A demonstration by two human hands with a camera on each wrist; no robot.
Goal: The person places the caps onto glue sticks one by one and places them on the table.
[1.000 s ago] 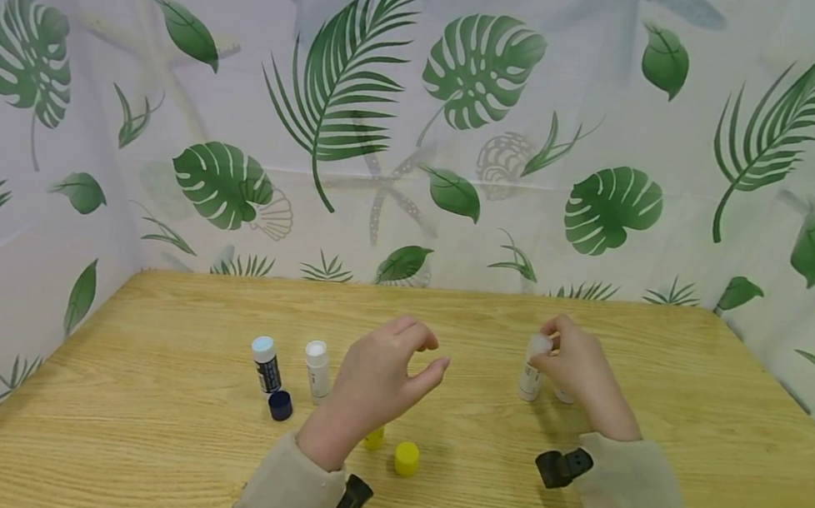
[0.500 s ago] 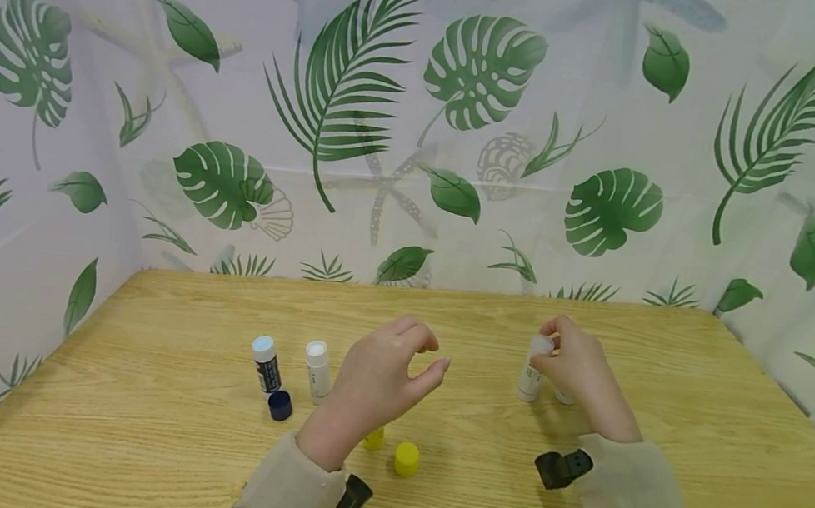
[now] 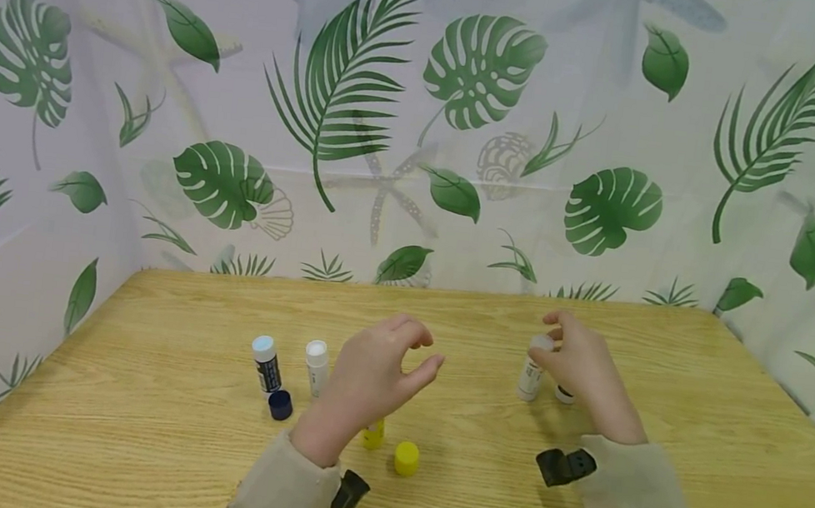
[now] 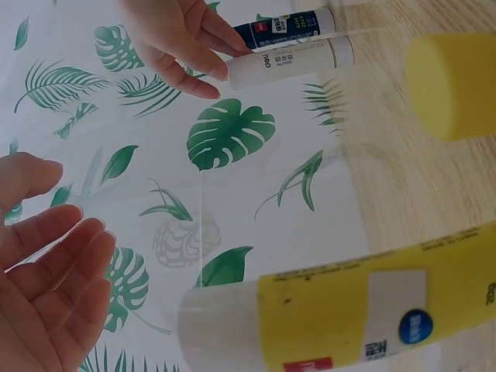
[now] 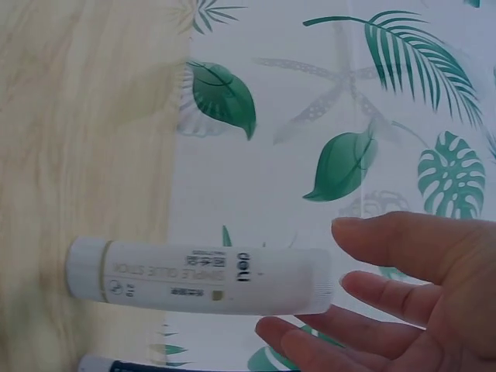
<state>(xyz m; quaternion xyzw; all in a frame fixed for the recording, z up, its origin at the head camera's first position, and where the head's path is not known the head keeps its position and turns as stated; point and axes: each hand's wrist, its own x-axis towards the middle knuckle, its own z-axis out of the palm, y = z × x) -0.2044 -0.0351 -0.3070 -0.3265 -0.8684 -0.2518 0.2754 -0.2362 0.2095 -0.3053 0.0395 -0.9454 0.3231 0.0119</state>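
Navy stick stands upright at far left on wood table, navy cap just in front. White stick next, upright. Left hand hovers beside it, thumb apart from loosely bent fingers. Yellow stick partly hidden by left wrist, yellow cap just right of it. Deli stick upright farther right; right hand at its top, thumb and fingers apart, contact can't tell. Dark stick just beside, mostly behind that hand in head view.
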